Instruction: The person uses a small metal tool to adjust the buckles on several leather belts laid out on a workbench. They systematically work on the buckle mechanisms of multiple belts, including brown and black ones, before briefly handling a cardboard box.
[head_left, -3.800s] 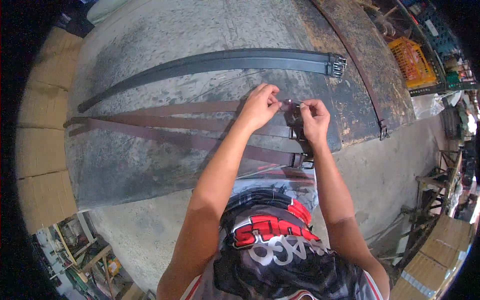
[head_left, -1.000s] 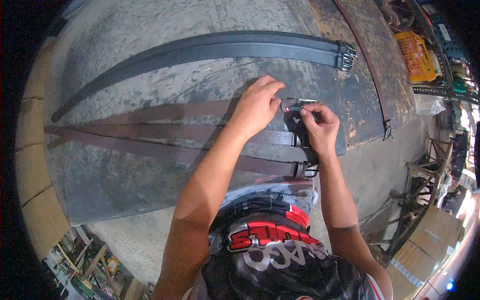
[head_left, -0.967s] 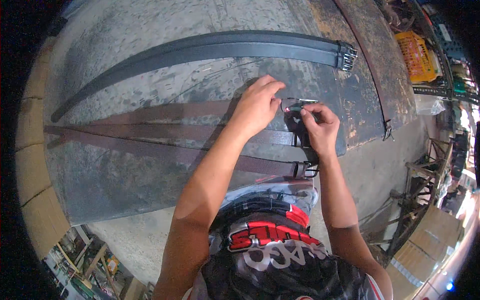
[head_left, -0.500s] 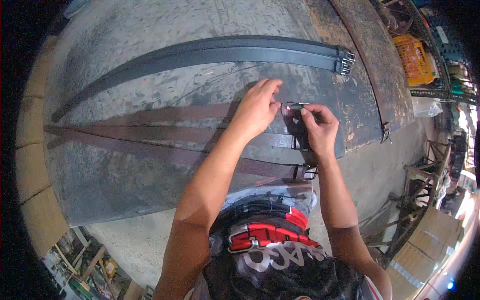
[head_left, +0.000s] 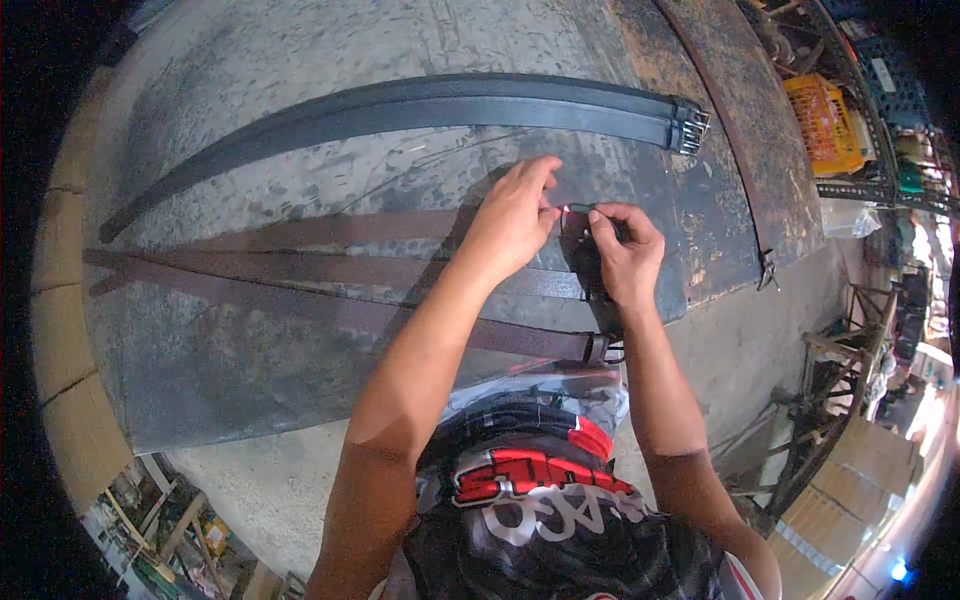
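My left hand (head_left: pixel 518 215) grips the buckle end of the uppermost brown belt (head_left: pixel 400 227), index finger stretched away, thumb near the end; the lower fingers are hidden. Close beside it, my right hand (head_left: pixel 630 252) pinches a small slim dark object (head_left: pixel 582 208) with a bright pinkish spot at its tip, facing the belt end. I cannot make out its kind. Below lie two more brown belts, a middle one (head_left: pixel 540 283) and a lower one (head_left: pixel 530 338) with a metal buckle. Farther off, black belts (head_left: pixel 440 110) rest together, buckles to the right.
The belts lie on a dark, worn table (head_left: pixel 250 390). Another brown strap (head_left: pixel 715 105) with a buckle runs along the table's right side. Beyond stand a shelf and an orange plastic basket (head_left: pixel 825 125). Cardboard (head_left: pixel 75 330) borders the left edge.
My right hand has moved slightly left, bringing the dark object nearer to my left hand. The pinkish spot now shows at its tip. My left hand has barely moved.
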